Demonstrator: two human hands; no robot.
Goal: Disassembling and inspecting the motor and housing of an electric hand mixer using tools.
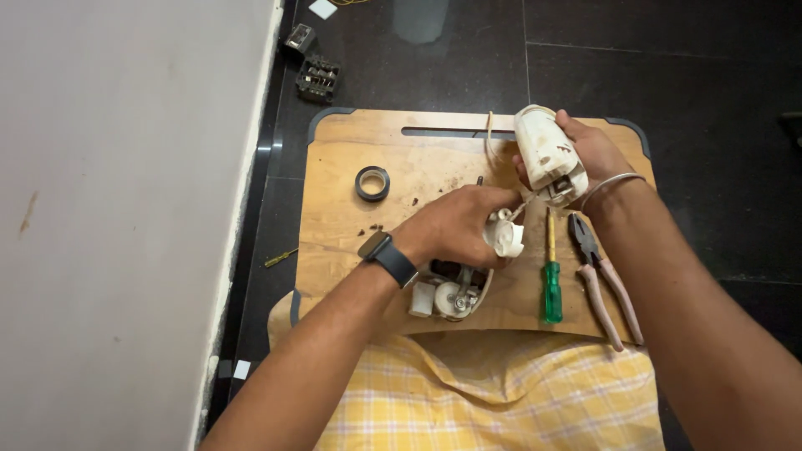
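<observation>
Right hand (589, 154) grips white casing (545, 154); left hand (455, 224) pinches small white fitting (506, 236), wire joining them; loose parts (447, 296) beneath, unassembled.

pliers (603, 276): tips under right wrist | white part (447, 299): top behind left hand (455, 225)

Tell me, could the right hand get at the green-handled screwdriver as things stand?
Probably not straight away: the right hand holds the white casing. The screwdriver lies uncovered just below it, beside the pliers.
</observation>
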